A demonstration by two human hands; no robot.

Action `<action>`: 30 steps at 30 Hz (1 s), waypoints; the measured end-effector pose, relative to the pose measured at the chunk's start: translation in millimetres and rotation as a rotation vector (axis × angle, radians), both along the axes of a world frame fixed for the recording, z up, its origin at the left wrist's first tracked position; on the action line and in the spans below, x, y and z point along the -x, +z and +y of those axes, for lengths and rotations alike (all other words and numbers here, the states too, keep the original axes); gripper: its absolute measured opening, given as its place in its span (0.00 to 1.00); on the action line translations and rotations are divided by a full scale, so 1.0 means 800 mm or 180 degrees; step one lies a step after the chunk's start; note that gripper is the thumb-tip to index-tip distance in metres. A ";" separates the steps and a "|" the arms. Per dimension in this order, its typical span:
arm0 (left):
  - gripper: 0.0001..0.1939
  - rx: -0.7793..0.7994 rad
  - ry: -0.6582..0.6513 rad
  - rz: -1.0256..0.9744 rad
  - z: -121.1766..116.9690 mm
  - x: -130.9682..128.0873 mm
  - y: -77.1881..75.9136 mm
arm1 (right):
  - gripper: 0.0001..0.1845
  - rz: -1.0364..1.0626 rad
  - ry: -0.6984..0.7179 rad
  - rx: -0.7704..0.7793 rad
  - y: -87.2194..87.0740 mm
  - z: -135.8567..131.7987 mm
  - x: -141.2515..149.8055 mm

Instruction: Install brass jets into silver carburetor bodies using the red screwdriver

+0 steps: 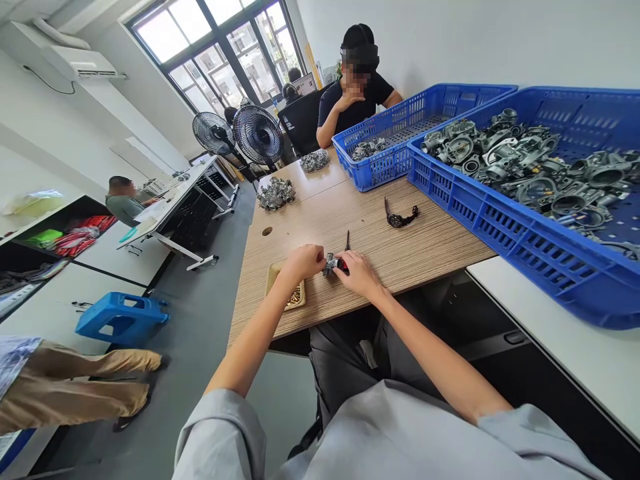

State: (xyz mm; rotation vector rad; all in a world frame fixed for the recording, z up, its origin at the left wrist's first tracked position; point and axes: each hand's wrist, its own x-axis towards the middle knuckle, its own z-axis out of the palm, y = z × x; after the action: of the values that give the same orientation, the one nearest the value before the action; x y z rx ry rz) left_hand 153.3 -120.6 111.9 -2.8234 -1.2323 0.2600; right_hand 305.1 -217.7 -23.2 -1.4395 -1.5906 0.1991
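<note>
A small grey metal carburetor [329,265] is between my two hands, just above the wooden table [320,220]. My right hand [359,273] is closed around its right end, thumb and fingers on either side. My left hand [306,261] is curled shut at its left end; whatever its fingertips pinch is hidden. Beside my right fingers lies a screwdriver [348,240], its dark shaft pointing away and its red handle partly covered. Under my left forearm stands a tan tray [273,275] of small brass parts [295,296].
Blue crates [450,193] of carburetors stand at the right. A black wristwatch [400,219] lies mid-table. Two carburetor piles, one nearer [276,194] and one farther [314,160], sit toward the back. Across the table sits a person [350,100]; fans [257,135] stand behind.
</note>
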 end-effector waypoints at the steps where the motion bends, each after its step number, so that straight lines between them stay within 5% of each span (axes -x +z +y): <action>1: 0.10 0.0015 -0.0006 -0.0007 0.000 0.000 0.000 | 0.14 0.0003 0.0000 -0.0007 0.000 0.000 0.000; 30: 0.07 0.0183 -0.0161 -0.0051 0.002 0.003 0.008 | 0.15 0.0031 -0.0002 0.0062 0.002 -0.002 0.000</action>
State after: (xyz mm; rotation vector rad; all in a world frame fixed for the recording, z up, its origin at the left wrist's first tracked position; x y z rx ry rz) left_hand 150.6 -119.1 118.7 -2.9062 -1.1733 0.2752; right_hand 305.0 -219.2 -21.3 -1.4519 -1.5842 0.2214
